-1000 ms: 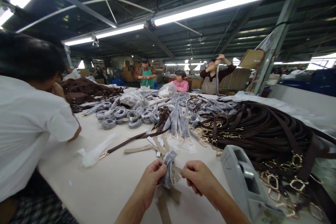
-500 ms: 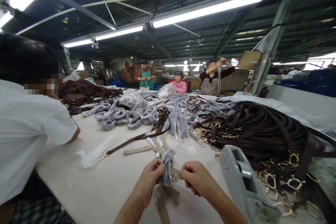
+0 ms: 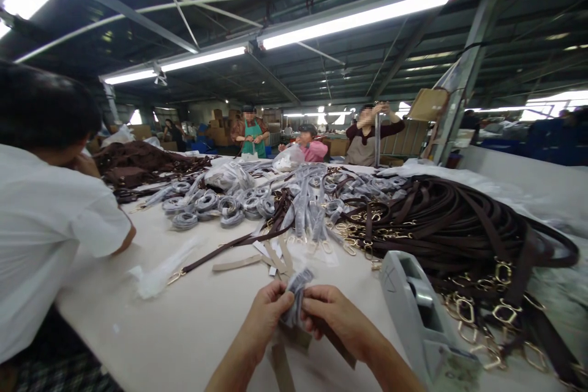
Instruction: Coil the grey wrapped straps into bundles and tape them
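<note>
My left hand [image 3: 265, 315] is closed around a coiled strap [image 3: 299, 285] in clear plastic, held low over the table's front. Pressed close on the coil's right side, my right hand [image 3: 331, 313] pinches a brown strip [image 3: 339, 344], whose free end hangs down below the palm. Fingers hide where strip and coil meet. Under my hands lies another tan strip [image 3: 281, 367]. Several more tan strips [image 3: 236, 263] lie just beyond the coil, beside a dark brown strap [image 3: 215, 257] with a gold clasp.
A grey tape dispenser [image 3: 404, 300] stands right of my hands. Behind it is a big heap of brown straps [image 3: 459, 214] with gold clasps. Plastic-wrapped coils [image 3: 229, 208] spread across the table's middle. A person in a white shirt [image 3: 59, 226] leans in at left; others work opposite.
My right hand has moved in against the coil, and the brown strip now trails down below that hand. The view has shifted slightly. The person in white has turned the head.
</note>
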The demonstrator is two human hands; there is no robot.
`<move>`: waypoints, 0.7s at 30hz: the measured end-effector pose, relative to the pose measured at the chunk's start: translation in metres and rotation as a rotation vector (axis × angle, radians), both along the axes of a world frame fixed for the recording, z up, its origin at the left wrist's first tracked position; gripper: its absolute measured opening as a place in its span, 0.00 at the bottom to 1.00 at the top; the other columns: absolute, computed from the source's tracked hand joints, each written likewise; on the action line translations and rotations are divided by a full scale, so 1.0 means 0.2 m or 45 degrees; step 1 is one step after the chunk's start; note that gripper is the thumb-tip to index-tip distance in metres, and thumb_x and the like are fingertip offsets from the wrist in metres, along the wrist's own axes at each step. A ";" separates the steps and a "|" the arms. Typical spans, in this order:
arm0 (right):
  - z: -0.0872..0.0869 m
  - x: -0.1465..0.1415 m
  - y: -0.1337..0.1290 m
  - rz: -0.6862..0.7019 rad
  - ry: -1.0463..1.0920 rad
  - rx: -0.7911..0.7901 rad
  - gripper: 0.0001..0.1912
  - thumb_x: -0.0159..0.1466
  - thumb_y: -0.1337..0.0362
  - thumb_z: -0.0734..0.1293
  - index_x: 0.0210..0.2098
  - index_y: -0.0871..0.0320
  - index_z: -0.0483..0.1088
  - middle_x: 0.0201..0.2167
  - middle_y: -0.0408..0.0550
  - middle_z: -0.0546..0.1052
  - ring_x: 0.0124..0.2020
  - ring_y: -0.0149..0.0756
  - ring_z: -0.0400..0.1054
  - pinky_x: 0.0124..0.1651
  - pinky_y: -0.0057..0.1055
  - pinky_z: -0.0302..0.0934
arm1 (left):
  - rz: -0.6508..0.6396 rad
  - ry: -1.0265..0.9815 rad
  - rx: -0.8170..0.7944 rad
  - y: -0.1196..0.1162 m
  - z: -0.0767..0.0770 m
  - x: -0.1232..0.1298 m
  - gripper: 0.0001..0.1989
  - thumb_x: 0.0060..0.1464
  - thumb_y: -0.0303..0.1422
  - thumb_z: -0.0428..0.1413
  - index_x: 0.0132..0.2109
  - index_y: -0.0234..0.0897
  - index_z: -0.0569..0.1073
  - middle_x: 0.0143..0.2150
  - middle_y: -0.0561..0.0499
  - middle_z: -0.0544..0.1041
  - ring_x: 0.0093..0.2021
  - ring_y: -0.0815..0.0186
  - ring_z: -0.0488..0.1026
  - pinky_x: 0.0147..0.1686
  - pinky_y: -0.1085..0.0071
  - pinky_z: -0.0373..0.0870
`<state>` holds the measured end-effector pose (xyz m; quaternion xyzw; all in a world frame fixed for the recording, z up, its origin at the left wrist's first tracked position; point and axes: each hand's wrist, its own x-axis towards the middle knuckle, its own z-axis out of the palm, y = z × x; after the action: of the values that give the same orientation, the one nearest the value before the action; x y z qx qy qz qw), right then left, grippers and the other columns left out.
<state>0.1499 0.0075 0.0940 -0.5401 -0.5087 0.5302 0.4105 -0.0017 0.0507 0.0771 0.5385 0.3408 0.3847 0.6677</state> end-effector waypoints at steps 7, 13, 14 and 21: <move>-0.04 0.01 0.03 -0.065 0.011 0.006 0.11 0.47 0.58 0.63 0.26 0.60 0.68 0.20 0.42 0.73 0.17 0.27 0.66 0.14 0.20 0.51 | -0.034 0.064 0.050 0.03 -0.03 0.00 0.17 0.42 0.44 0.65 0.30 0.34 0.72 0.25 0.53 0.73 0.28 0.67 0.66 0.32 0.71 0.57; -0.08 0.00 0.06 -0.191 0.028 0.033 0.13 0.48 0.57 0.65 0.29 0.60 0.69 0.21 0.42 0.74 0.18 0.28 0.66 0.15 0.21 0.54 | 0.000 0.163 0.162 0.04 -0.03 0.05 0.10 0.45 0.38 0.59 0.29 0.36 0.71 0.23 0.55 0.69 0.26 0.67 0.62 0.30 0.70 0.56; -0.08 0.01 0.07 -0.202 0.034 0.032 0.13 0.48 0.57 0.65 0.29 0.60 0.68 0.21 0.42 0.74 0.17 0.28 0.66 0.14 0.21 0.53 | 0.000 0.177 0.182 0.04 -0.02 0.05 0.09 0.45 0.37 0.58 0.29 0.36 0.70 0.23 0.55 0.69 0.26 0.67 0.62 0.30 0.70 0.56; -0.11 0.04 0.07 -0.320 0.140 0.018 0.13 0.47 0.59 0.68 0.29 0.56 0.62 0.20 0.39 0.73 0.21 0.32 0.70 0.17 0.22 0.57 | 0.034 0.271 0.353 0.10 -0.03 0.09 0.04 0.45 0.33 0.54 0.26 0.38 0.66 0.23 0.57 0.63 0.27 0.67 0.59 0.29 0.71 0.54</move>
<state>0.1584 0.0209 0.0721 -0.5668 -0.4174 0.4997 0.5049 0.0166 0.0707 0.0718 0.6584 0.3605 0.3775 0.5421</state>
